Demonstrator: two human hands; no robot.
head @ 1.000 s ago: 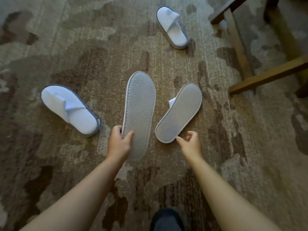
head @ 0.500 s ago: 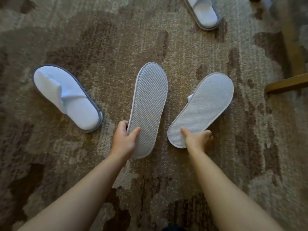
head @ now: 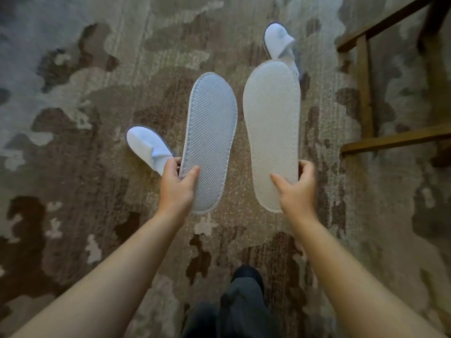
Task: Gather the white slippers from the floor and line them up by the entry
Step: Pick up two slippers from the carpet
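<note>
A person looks down at their own two bare arms over a mottled brown and beige carpet [head: 73, 93]. Each hand holds one white slipper, sole toward the camera. The left hand [head: 176, 186] pinches the heel end of the left-held slipper [head: 210, 132], thumb on the sole and fingers wrapped behind its edge. The right hand [head: 296, 191] grips the right-held slipper [head: 272, 128] the same way. Both soles are long, flat ovals of pale dotted mesh with a stitched rim, and look thin and bendy.

Two more slippers lie on the carpet: a floor slipper [head: 148, 146] just beside the left hand, soft white cloth with a grey-edged sole, and a far slipper [head: 278, 40] partly hidden behind the right-held one. A wooden furniture frame [head: 364, 93] stands at right.

The gathering step seems half done. Next, the remaining two likely need collecting, which calls for freeing fingers or stacking. No entry is visible.
</note>
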